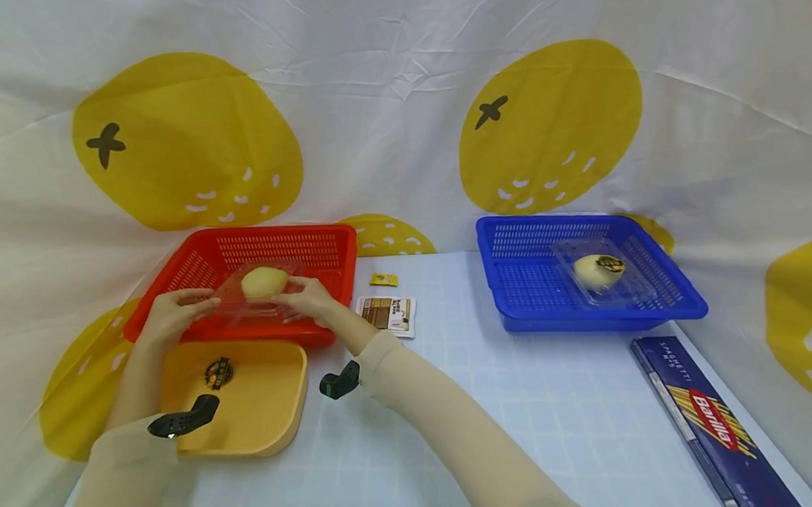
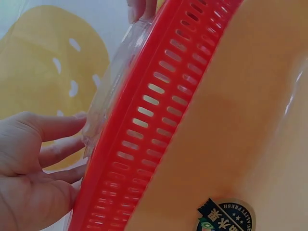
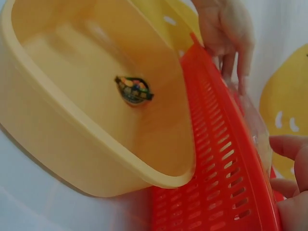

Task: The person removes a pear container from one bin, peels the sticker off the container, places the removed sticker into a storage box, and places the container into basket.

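In the head view, a clear plastic container (image 1: 229, 295) with a pale yellow, rounded fruit (image 1: 264, 281) in it is in the red basket (image 1: 343, 285). My left hand (image 1: 173, 312) pinches the container's left end between thumb and fingers. On the opposite end, my right hand (image 1: 311, 298) grips the edge, its fingertips beside the fruit. From the left wrist, the container (image 2: 115, 72) shows along the basket's rim, with the left hand (image 2: 36, 163) at its near corner. The right wrist view catches the right hand (image 3: 293, 178) by the slotted basket wall.
A yellow tub (image 1: 270, 396) with a round black label (image 1: 218, 373) inside stands before the red basket. Right of that basket lie a small yellow packet (image 1: 384, 280) and a larger sachet (image 1: 387, 315). A blue basket (image 1: 515, 309) holds another boxed fruit (image 1: 591, 273); a spaghetti box (image 1: 714, 422) lies nearer.
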Demonstrator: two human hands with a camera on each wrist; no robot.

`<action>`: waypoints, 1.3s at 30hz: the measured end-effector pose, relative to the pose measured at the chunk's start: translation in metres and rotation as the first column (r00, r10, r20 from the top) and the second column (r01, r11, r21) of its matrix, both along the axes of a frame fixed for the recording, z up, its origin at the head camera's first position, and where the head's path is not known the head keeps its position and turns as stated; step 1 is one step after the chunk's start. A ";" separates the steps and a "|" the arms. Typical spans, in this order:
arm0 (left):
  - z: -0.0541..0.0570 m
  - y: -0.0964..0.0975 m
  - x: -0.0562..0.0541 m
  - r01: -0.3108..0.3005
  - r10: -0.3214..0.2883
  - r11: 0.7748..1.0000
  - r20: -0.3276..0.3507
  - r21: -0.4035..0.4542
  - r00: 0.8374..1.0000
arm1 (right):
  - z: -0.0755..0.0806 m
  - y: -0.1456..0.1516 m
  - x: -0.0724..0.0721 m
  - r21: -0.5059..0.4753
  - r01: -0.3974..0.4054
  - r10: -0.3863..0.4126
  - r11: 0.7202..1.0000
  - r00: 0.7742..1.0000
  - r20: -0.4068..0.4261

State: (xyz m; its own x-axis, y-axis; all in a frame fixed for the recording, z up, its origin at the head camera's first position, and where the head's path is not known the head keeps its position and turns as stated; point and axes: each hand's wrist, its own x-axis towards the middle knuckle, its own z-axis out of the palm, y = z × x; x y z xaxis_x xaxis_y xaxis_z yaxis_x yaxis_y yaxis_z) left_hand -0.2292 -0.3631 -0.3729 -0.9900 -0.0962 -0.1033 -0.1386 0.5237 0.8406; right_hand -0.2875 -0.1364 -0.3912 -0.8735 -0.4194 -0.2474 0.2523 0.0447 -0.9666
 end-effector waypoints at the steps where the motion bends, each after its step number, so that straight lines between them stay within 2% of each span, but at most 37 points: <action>1: -0.001 0.000 -0.001 0.000 0.000 1.000 0.000 -0.010 1.000 | 0.000 0.000 0.000 0.001 0.006 -0.006 1.000 1.000 0.008; 6: -0.002 0.000 -0.005 -0.001 0.000 0.997 -0.010 -0.076 1.000 | -0.002 0.000 -0.001 0.001 0.014 -0.014 1.000 1.000 0.019; 9: -0.002 0.000 -0.008 0.012 -0.014 0.992 -0.012 -0.125 1.000 | -0.002 0.001 -0.002 0.030 -0.009 0.009 1.000 1.000 -0.018; 14: -0.005 0.000 -0.010 0.011 -0.013 0.984 -0.015 -0.175 1.000 | -0.001 0.005 -0.004 0.102 -0.098 0.104 0.990 0.993 -0.055; 20: -0.008 0.005 -0.009 -0.025 0.002 0.967 -0.093 -0.252 0.996 | 0.002 0.008 -0.003 0.142 -0.210 0.218 0.967 0.975 -0.046; 24: -0.009 0.008 -0.009 -0.036 0.006 0.962 -0.110 -0.271 0.994 | 0.001 0.007 -0.004 0.168 -0.235 0.244 0.957 0.969 -0.040; 31: -0.010 0.011 -0.010 -0.037 -0.002 0.921 -0.100 -0.387 0.995 | -0.001 0.004 -0.005 0.155 -0.223 0.230 0.962 0.973 -0.028; 39: -0.009 0.016 -0.010 -0.008 -0.039 0.884 -0.091 -0.466 0.995 | -0.003 0.004 -0.005 0.223 -0.240 0.259 0.945 0.964 -0.061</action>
State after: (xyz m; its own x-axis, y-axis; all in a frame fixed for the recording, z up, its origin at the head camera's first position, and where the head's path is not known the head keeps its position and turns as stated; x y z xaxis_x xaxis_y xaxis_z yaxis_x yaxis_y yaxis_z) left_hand -0.2389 -0.3468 -0.3819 -0.9945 -0.0949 0.0443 -0.0594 0.8594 0.5079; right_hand -0.2923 -0.1324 -0.3946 -0.7699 -0.5731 -0.2808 0.1211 0.3009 -0.9459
